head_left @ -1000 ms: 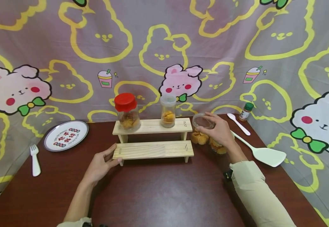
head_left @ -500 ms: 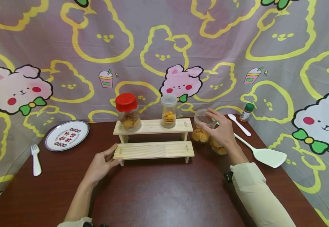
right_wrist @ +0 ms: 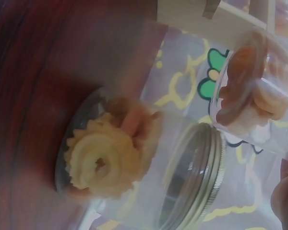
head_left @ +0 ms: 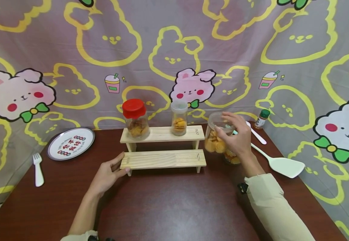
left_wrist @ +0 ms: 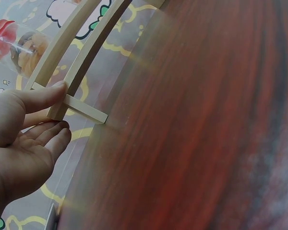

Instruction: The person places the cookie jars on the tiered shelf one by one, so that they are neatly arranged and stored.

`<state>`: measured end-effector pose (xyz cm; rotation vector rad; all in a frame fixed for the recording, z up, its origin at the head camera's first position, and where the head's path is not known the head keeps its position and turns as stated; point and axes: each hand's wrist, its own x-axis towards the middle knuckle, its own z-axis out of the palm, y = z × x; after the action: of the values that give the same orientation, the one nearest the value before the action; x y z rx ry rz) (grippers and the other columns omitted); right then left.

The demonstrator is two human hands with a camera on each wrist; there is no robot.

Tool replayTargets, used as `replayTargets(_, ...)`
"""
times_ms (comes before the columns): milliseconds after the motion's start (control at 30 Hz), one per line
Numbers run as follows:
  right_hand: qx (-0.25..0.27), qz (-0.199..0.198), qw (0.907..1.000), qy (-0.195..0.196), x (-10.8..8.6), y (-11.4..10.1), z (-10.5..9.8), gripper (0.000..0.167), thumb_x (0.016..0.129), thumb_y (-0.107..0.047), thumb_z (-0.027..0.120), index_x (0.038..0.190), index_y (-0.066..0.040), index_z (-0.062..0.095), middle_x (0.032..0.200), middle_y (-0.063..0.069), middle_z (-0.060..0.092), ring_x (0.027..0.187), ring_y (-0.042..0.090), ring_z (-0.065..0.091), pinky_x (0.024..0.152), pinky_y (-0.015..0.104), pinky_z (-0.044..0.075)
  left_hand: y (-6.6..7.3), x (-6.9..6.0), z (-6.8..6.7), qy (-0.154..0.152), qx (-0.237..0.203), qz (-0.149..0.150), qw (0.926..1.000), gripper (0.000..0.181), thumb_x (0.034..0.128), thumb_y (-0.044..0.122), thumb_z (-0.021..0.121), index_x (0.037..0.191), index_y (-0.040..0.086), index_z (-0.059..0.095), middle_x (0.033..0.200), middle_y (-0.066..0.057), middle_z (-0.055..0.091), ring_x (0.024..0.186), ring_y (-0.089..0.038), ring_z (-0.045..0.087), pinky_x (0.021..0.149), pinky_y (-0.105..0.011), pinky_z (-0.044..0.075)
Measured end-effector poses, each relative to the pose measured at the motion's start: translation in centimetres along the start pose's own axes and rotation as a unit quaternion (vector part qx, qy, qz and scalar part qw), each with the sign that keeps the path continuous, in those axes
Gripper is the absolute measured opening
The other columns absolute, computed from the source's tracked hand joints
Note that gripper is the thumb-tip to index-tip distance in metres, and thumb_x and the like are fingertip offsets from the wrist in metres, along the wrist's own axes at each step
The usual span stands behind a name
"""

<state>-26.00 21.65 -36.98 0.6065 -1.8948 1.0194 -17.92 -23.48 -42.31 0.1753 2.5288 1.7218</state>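
Note:
My right hand [head_left: 237, 135] grips a clear jar of cookies [head_left: 215, 142] near its top, to the right of the two-step wooden rack [head_left: 162, 159]. In the right wrist view this jar's base is raised above the level of the neighbouring jar's. That second cookie jar [right_wrist: 105, 163], with a metal-coloured screw lid, stands on the table and is mostly hidden by my right hand in the head view. My left hand [head_left: 109, 172] pinches the left end of the rack's lower step, thumb on top and fingers below, as the left wrist view shows.
On the upper step stand a red-lidded cookie jar [head_left: 136, 120] and a slimmer clear-lidded jar [head_left: 179, 120]. A plate [head_left: 71, 144] and white fork [head_left: 37, 170] lie left. Right are a white turner [head_left: 284, 166], a spoon [head_left: 257, 134] and a green-capped bottle [head_left: 262, 119].
My right hand has closed on the cookie jar and raised it off the table, slightly up and to the right. The left hand stays on the rack.

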Motion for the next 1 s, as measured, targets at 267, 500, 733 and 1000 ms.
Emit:
replayTargets(267, 0.020, -0.035, 0.9992, -0.002, 0.1, -1.5, 0.0, 0.042, 0.078, -0.029, 0.074, 0.108, 0.001, 0.076, 0.116, 0.014, 0.072, 0.105, 0.036, 0.061, 0.093, 0.029, 0.041, 0.1, 0.0, 0.0, 0.000, 0.006, -0.003, 1.0000, 0.075, 0.0935, 0.013, 0.075, 0.154, -0.005, 0.034, 0.159, -0.020, 0.032, 0.145, -0.035, 0.032, 0.105, -0.031, 0.039)
replayTargets(500, 0.060, -0.062, 0.9962, -0.008, 0.2, -2.6, 0.4, 0.046, 0.076, -0.028, 0.075, 0.106, 0.007, 0.075, 0.112, 0.022, 0.071, 0.101, 0.040, 0.060, 0.094, 0.023, 0.042, 0.0, 0.0, 0.1, 0.010, -0.001, 0.010, 0.9999, 0.073, 0.0927, 0.009, 0.075, 0.152, -0.008, 0.036, 0.158, -0.021, 0.033, 0.143, -0.034, 0.034, 0.099, -0.016, 0.040)
replayTargets(733, 0.098, -0.059, 0.9928, -0.034, -0.2, -3.6, 1.3, 0.047, 0.081, -0.033, 0.078, 0.108, 0.005, 0.075, 0.115, 0.021, 0.071, 0.105, 0.039, 0.061, 0.099, 0.027, 0.043, -0.1, 0.0, 0.2, 0.005, -0.005, 0.006, 1.0000, 0.074, 0.0929, 0.010, 0.075, 0.153, -0.007, 0.035, 0.158, -0.022, 0.032, 0.143, -0.035, 0.034, 0.099, -0.019, 0.042)
replayTargets(1000, 0.107, -0.030, 0.9896, -0.092, -1.3, -4.5, 2.3, 0.054, 0.083, -0.042, 0.084, 0.114, 0.001, 0.075, 0.122, 0.013, 0.070, 0.118, 0.032, 0.059, 0.102, 0.026, 0.045, -0.2, 0.1, 0.1, 0.004, -0.005, -0.001, 1.0000, 0.075, 0.0928, 0.011, 0.076, 0.153, -0.006, 0.035, 0.159, -0.021, 0.031, 0.144, -0.035, 0.033, 0.102, -0.025, 0.042)
